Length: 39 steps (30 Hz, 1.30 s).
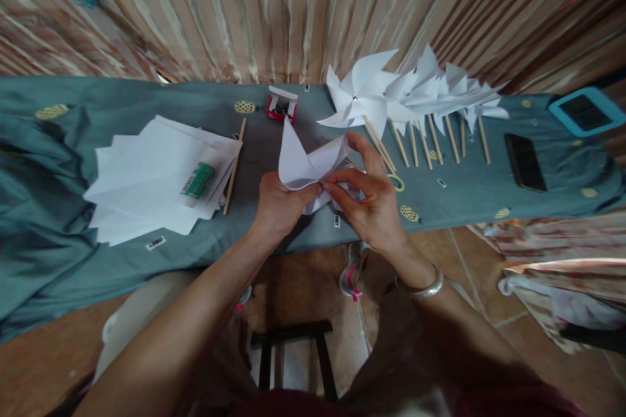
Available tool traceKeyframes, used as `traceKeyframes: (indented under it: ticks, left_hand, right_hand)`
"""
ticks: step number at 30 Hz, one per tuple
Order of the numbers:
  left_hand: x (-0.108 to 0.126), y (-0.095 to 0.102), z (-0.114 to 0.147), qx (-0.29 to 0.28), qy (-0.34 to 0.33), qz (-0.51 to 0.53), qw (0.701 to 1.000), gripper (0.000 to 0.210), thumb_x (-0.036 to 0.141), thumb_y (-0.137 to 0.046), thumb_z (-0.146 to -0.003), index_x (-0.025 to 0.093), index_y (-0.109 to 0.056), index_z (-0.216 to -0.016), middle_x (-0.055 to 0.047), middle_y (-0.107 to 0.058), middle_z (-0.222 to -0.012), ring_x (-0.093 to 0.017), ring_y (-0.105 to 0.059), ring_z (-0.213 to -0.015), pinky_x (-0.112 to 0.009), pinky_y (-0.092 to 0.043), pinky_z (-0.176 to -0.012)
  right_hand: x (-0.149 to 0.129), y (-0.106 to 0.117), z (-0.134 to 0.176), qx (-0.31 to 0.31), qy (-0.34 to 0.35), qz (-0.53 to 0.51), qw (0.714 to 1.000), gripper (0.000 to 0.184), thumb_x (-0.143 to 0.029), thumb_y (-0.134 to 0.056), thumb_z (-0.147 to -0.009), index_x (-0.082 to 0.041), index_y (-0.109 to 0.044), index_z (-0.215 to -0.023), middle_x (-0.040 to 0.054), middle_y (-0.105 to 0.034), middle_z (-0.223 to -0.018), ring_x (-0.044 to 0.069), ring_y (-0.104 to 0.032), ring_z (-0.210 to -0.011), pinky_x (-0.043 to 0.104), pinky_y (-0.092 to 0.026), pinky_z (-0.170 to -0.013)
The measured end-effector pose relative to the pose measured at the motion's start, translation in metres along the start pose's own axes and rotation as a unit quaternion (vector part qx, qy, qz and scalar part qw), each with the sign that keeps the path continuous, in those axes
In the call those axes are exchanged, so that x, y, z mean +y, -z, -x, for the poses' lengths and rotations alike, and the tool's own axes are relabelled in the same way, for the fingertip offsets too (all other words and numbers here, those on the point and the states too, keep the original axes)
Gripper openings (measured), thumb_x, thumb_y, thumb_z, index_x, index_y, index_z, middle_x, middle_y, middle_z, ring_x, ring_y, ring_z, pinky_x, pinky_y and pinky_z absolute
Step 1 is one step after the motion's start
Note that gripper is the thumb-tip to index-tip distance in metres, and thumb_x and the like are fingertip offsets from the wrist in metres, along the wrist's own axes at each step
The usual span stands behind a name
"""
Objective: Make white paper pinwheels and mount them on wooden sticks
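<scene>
A white paper pinwheel (299,166) with curled blades is held over the near side of the table. My left hand (282,205) grips it from the left, thumb pressed near its centre. At that centre, my right hand (369,199) pinches with thumb and forefinger against the paper, its other fingers curved over the right blades. A tiny dark spot shows between the fingertips, too small to name. Just beyond stands an open small red and white box (282,104) with dark bits inside. The pinwheel's underside is hidden by my hands.
Left lie a stack of white paper (141,169), a green glue stick (197,182) and a wooden stick (235,166). Several pinwheels on sticks (364,88) line the back right. Further right are a black phone (525,161) and a blue-framed device (587,111). Corrugated sheeting (254,13) rises behind.
</scene>
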<state>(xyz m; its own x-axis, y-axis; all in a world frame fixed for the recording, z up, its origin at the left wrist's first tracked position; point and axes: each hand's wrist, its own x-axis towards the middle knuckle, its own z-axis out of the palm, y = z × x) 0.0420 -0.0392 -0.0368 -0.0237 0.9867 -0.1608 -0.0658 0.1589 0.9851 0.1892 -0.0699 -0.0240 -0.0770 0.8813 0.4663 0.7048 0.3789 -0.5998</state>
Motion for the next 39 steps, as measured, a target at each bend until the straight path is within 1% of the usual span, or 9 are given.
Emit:
traceKeyframes:
  ticks: [6,9,13,17,23,26,32,36,39]
  left_hand:
    - [-0.0028,0.0014,-0.0012,-0.011,-0.030,-0.034,0.999,0.013,0.014,-0.074,-0.055,0.015,-0.073,-0.068,-0.002,-0.073,-0.069,-0.018,-0.066,-0.067,-0.025,-0.048,-0.058]
    - [-0.0034,0.0018,-0.0017,-0.018,-0.045,-0.043,0.998,0.010,0.013,-0.073,-0.058,0.016,-0.073,-0.067,-0.001,-0.073,-0.068,-0.018,-0.065,-0.066,-0.025,-0.048,-0.058]
    - [-0.0027,0.0016,-0.0025,-0.016,-0.038,-0.043,0.998,0.012,0.010,-0.073,-0.056,0.016,-0.072,-0.066,-0.001,-0.072,-0.067,-0.017,-0.065,-0.064,-0.025,-0.047,-0.056]
    - [-0.0017,0.0015,-0.0023,-0.009,-0.027,-0.039,0.999,0.013,0.012,-0.074,-0.053,0.016,-0.072,-0.066,-0.001,-0.072,-0.065,-0.018,-0.065,-0.063,-0.025,-0.048,-0.056]
    - [-0.0021,0.0016,-0.0022,-0.018,-0.043,-0.036,0.998,0.009,0.013,-0.073,-0.055,0.016,-0.072,-0.064,0.000,-0.072,-0.065,-0.016,-0.064,-0.062,-0.023,-0.047,-0.055]
    - [-0.0020,0.0016,-0.0020,-0.016,-0.038,-0.043,0.998,0.010,0.013,-0.073,-0.056,0.015,-0.073,-0.065,-0.001,-0.072,-0.065,-0.016,-0.064,-0.063,-0.023,-0.047,-0.054]
    - [-0.0034,0.0013,-0.0020,-0.019,-0.050,-0.037,0.998,0.010,0.012,-0.072,-0.056,0.015,-0.073,-0.066,-0.001,-0.072,-0.066,-0.017,-0.064,-0.064,-0.024,-0.047,-0.056]
    - [-0.0045,0.0026,-0.0021,-0.027,-0.065,-0.066,0.995,0.008,0.014,-0.071,-0.059,0.014,-0.072,-0.067,-0.002,-0.072,-0.066,-0.018,-0.065,-0.065,-0.024,-0.046,-0.055]
    - [-0.0045,0.0040,-0.0016,-0.037,-0.079,-0.094,0.992,0.005,0.014,-0.070,-0.062,0.013,-0.072,-0.067,-0.002,-0.072,-0.065,-0.017,-0.064,-0.064,-0.023,-0.044,-0.055]
  right_hand:
    - [0.0024,0.0003,-0.0002,-0.005,-0.016,-0.018,1.000,0.007,-0.025,-0.064,-0.084,-0.024,-0.070,-0.082,0.0030,-0.047,-0.144,0.029,-0.044,-0.133,0.055,-0.039,-0.107]
    - [0.0037,-0.0001,0.0000,-0.010,-0.020,-0.024,0.999,0.006,-0.024,-0.065,-0.084,-0.023,-0.070,-0.082,0.0040,-0.046,-0.145,0.029,-0.043,-0.134,0.055,-0.038,-0.107]
    - [0.0047,-0.0006,0.0003,-0.008,-0.015,-0.021,1.000,0.006,-0.025,-0.065,-0.084,-0.024,-0.071,-0.083,0.0028,-0.046,-0.145,0.029,-0.043,-0.134,0.057,-0.037,-0.108]
    - [0.0048,-0.0006,0.0001,-0.007,-0.012,-0.024,1.000,0.005,-0.024,-0.066,-0.083,-0.024,-0.070,-0.082,0.0025,-0.046,-0.145,0.029,-0.044,-0.133,0.056,-0.039,-0.107]
    - [0.0052,-0.0008,0.0001,-0.010,-0.014,-0.020,1.000,0.004,-0.021,-0.067,-0.082,-0.024,-0.071,-0.083,0.0047,-0.046,-0.145,0.028,-0.044,-0.134,0.056,-0.038,-0.108]
    - [0.0053,-0.0007,0.0004,-0.015,-0.012,-0.020,1.000,0.004,-0.020,-0.068,-0.082,-0.022,-0.071,-0.084,0.0064,-0.045,-0.146,0.029,-0.043,-0.135,0.055,-0.038,-0.108]
    - [0.0063,-0.0006,0.0010,-0.012,-0.016,-0.021,1.000,0.005,-0.021,-0.067,-0.082,-0.025,-0.071,-0.083,0.0029,-0.045,-0.145,0.029,-0.043,-0.135,0.056,-0.037,-0.108]
    - [0.0057,-0.0014,0.0010,-0.011,-0.027,-0.028,0.999,0.004,-0.022,-0.067,-0.082,-0.023,-0.071,-0.083,0.0042,-0.045,-0.146,0.029,-0.043,-0.134,0.056,-0.037,-0.108]
    - [0.0022,-0.0016,0.0004,-0.013,-0.049,-0.034,0.998,0.004,-0.022,-0.067,-0.081,-0.023,-0.071,-0.081,0.0044,-0.046,-0.145,0.030,-0.043,-0.134,0.056,-0.036,-0.109]
